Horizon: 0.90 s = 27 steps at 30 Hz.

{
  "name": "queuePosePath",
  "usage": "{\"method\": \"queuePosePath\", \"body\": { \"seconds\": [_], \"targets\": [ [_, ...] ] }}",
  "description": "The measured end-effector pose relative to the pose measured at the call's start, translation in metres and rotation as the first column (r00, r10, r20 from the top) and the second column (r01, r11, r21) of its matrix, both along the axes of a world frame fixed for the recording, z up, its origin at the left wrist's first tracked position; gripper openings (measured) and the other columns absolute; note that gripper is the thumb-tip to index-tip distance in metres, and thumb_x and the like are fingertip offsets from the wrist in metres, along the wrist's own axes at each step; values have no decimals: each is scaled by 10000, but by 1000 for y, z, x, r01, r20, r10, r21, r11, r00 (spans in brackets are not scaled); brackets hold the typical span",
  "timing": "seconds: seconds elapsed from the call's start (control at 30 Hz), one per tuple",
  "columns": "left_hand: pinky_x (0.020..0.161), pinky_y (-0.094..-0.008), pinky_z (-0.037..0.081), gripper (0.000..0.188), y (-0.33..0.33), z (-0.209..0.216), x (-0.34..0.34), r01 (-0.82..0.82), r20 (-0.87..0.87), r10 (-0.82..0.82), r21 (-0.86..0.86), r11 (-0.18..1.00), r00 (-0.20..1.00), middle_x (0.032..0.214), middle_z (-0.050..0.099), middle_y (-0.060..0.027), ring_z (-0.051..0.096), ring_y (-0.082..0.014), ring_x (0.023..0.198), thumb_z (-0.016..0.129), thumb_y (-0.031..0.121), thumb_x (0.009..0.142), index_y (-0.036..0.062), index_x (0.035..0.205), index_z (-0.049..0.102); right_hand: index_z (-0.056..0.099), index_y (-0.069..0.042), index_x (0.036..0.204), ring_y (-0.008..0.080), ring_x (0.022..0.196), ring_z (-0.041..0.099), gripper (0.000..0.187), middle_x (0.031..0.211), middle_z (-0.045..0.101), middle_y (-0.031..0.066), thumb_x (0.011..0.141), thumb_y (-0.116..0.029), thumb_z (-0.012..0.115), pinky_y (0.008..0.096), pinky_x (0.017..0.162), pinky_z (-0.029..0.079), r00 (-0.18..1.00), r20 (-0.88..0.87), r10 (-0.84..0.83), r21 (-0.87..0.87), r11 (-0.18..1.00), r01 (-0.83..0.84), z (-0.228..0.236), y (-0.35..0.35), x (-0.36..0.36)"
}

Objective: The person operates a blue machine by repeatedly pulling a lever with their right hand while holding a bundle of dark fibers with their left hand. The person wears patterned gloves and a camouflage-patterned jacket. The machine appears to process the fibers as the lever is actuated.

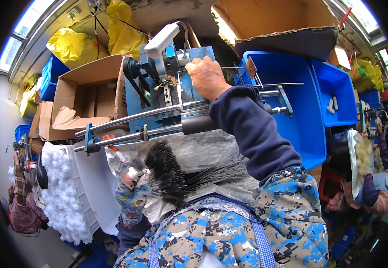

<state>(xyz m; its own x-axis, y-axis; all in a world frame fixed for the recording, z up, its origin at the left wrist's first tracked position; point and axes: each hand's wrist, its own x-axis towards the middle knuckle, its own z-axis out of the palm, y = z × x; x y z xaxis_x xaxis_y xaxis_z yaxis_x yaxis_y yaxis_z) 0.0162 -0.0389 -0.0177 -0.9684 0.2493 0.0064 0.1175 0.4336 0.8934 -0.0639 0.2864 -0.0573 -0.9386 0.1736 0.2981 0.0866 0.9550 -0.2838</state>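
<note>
My right hand (206, 79) is closed at the top of a blue bench machine (158, 98), beside a bent thin metal rod (179, 87); what its fingers grip is hidden. Low on the left, my left hand (131, 177), in a worn, stained covering, has its fingers bent against a bundle of black bristle brushes (165, 172). Thin wire stems (218, 172) fan out from the bundle to the right, over a greyish sheet (198, 149) across my lap. Two steel rails (158, 131) with a dark sleeve (199, 123) run between my body and the machine.
An open cardboard box (89, 94) stands left of the machine; blue bins (299, 111) stand right, under another carton (276, 27). White fluffy brushes (62, 192) lie by a white crate (98, 187) at left. Co-workers' arms (22, 196) show at both sides.
</note>
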Motion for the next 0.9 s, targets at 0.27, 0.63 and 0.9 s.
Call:
{"method": "queuePosePath", "body": {
  "seconds": [0.27,0.63,0.9],
  "targets": [
    [648,-235,477,110,-1,-3,-6,173,-176,-185,-83,981,967,775,640,-77,611,-129,706,608,18,807,-8,914,602,645,-59,953,299,972,526,224,1006,598,129,761,-134,560,435,851,372,988,147,-53,-39,997,60,2,5,-3],
    [632,-236,491,129,9,-2,-6,185,-225,-223,-178,967,949,779,640,-85,629,-143,699,619,-8,789,-13,917,605,551,17,1080,320,1073,399,509,1203,361,181,701,-295,685,456,827,384,982,163,-98,9,995,98,11,-1,51],
    [631,-227,484,89,4,5,1,-30,110,16,129,991,994,745,632,-70,611,-124,682,604,23,809,-14,890,601,475,60,1110,289,878,526,568,986,473,169,761,-361,630,374,677,490,996,62,-67,-34,997,69,2,-41,25]
  ]
}}
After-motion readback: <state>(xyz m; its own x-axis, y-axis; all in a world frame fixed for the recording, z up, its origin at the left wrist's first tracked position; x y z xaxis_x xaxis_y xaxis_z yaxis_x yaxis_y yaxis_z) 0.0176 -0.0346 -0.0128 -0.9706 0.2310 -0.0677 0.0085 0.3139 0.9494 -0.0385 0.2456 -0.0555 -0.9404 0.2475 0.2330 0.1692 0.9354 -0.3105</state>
